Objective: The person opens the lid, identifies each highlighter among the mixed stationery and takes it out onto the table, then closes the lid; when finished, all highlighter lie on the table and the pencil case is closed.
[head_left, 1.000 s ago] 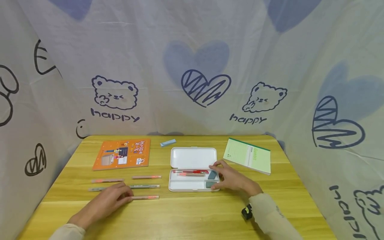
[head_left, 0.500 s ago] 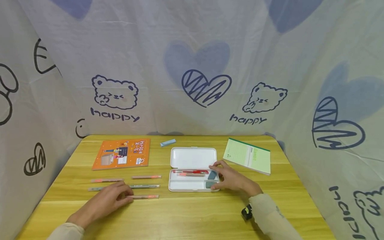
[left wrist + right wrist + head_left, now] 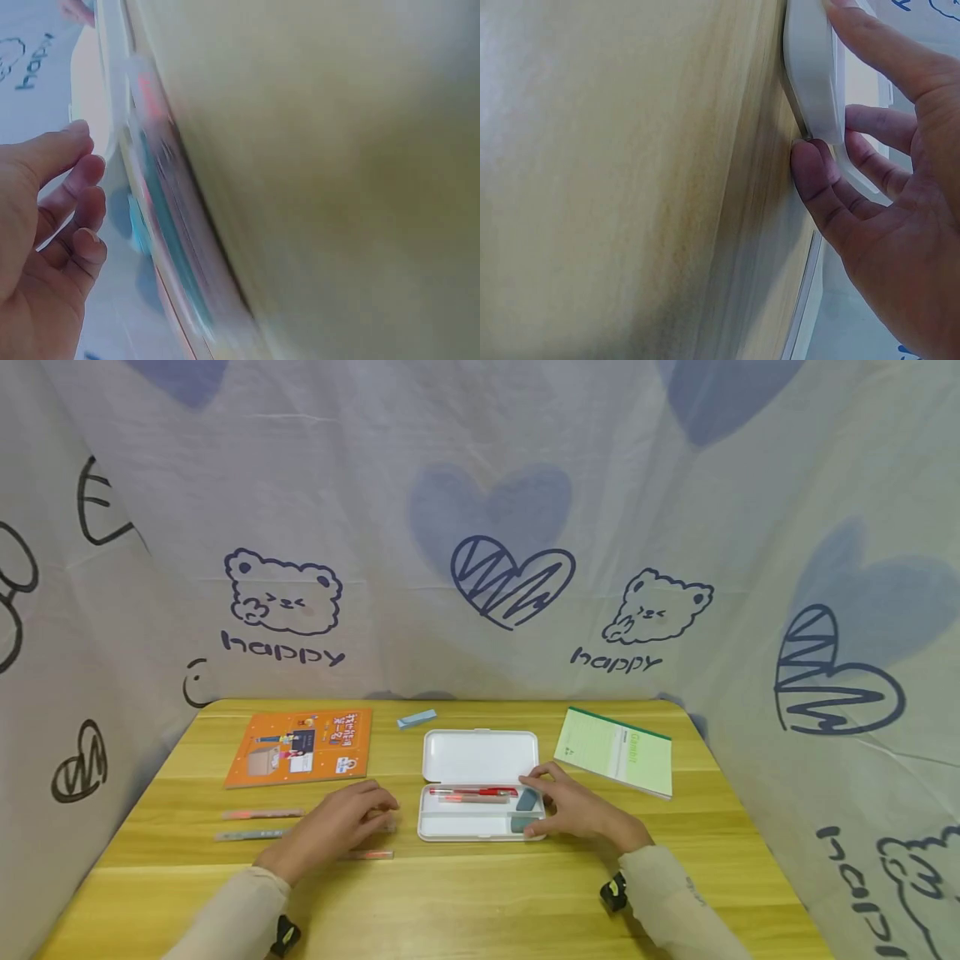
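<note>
A white pencil case [image 3: 480, 838] lies with its lid up in the middle of the table. Inside are a red pen [image 3: 498, 792], a pinkish pen [image 3: 472, 799] and blue-grey blocks [image 3: 527, 799] like erasers. My right hand [image 3: 581, 810] holds the case's right end between thumb and fingers. My left hand [image 3: 333, 822] hovers over the loose pens left of the case, fingers loosely bent; the left wrist view shows nothing between them. A pinkish pen [image 3: 262, 815], a green pen [image 3: 251, 835] and another pinkish pen [image 3: 375, 855] lie there, partly covered by this hand.
An orange booklet [image 3: 300, 747] lies at the back left, with a small light-blue block [image 3: 416, 719] to its right. A green notepad [image 3: 615, 752] sits at the back right. Patterned white cloth [image 3: 465, 468] encloses the table's back and sides.
My left hand has moved right and slightly away from me, from the left of the pens to over their right ends. The right hand stays at the case.
</note>
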Tool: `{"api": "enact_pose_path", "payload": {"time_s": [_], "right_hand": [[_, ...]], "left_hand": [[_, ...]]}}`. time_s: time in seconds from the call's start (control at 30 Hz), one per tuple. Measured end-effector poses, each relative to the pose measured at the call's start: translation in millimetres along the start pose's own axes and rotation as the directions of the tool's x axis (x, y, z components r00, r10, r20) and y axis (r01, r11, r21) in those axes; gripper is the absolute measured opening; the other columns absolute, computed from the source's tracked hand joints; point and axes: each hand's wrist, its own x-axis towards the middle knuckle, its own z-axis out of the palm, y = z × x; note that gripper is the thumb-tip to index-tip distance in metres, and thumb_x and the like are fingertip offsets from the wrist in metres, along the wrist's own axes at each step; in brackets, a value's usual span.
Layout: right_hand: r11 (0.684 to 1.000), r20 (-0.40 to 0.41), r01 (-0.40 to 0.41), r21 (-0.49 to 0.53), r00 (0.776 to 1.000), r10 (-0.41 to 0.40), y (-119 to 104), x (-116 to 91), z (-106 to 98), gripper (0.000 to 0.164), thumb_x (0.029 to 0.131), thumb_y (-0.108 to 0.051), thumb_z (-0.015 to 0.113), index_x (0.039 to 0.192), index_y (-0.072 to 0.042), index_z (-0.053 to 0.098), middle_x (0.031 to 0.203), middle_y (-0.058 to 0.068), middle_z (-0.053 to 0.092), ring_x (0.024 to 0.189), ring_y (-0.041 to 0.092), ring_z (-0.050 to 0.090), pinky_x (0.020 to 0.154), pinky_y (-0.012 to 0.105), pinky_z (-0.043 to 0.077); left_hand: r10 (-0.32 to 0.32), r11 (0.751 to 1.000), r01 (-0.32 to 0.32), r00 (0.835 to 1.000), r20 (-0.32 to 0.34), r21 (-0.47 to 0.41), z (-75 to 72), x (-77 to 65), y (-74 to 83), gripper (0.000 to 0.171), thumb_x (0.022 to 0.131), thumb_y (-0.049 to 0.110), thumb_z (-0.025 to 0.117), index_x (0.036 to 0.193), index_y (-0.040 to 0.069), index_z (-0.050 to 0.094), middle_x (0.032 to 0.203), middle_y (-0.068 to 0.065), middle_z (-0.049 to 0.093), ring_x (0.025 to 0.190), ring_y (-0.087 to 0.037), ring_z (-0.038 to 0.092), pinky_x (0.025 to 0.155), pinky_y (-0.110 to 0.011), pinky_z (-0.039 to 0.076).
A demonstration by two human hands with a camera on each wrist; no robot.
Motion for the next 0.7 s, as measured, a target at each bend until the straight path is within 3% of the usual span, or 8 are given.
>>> {"api": "enact_pose_path", "payload": {"time_s": [0.13,0.3,0.47,0.7], "right_hand": [[1.0,-0.004,-0.004,-0.001,1.0,0.004,-2,0,0,0.09,0.091,-0.049,0.089,0.165,-0.017,0.049,0.158,0.003,0.041,0.129,0.023,0.048,0.117,0.049,0.047],[1.0,-0.002,-0.002,0.006,1.0,0.002,-3,1,-1,0.091,0.091,-0.048,0.089,0.165,-0.016,0.048,0.159,0.005,0.04,0.128,0.023,0.048,0.117,0.05,0.047],[1.0,-0.003,-0.003,0.007,1.0,0.003,-2,2,0,0.091,0.091,-0.049,0.088,0.165,-0.016,0.048,0.158,0.004,0.04,0.129,0.023,0.048,0.117,0.049,0.047],[1.0,-0.005,-0.005,0.006,1.0,0.005,0,2,1,0.091,0.09,-0.048,0.089,0.165,-0.015,0.049,0.157,0.006,0.041,0.128,0.025,0.048,0.116,0.05,0.047]], "left_hand": [[0.061,0.998,-0.062,0.998,-0.016,-0.009,10.6,26.4,11.1,0.017,0.106,0.016,0.073,0.121,0.01,0.078,0.113,0.001,0.074,0.1,-0.015,0.072,0.089,-0.037,0.064],[0.085,0.996,-0.085,0.996,0.003,0.011,22.2,49.9,23.0,0.019,0.106,0.015,0.073,0.124,0.009,0.078,0.119,-0.004,0.076,0.107,-0.02,0.072,0.098,-0.044,0.062],[0.08,0.995,-0.082,0.996,0.042,0.054,32.8,64.8,28.0,0.017,0.105,0.015,0.075,0.12,0.01,0.08,0.118,-0.004,0.077,0.112,-0.024,0.072,0.104,-0.046,0.06],[0.094,0.983,-0.099,0.995,0.037,0.152,42.4,77.7,33.3,0.008,0.101,0.016,0.08,0.108,0.011,0.081,0.102,-0.001,0.076,0.093,-0.018,0.07,0.091,-0.04,0.063]]}}
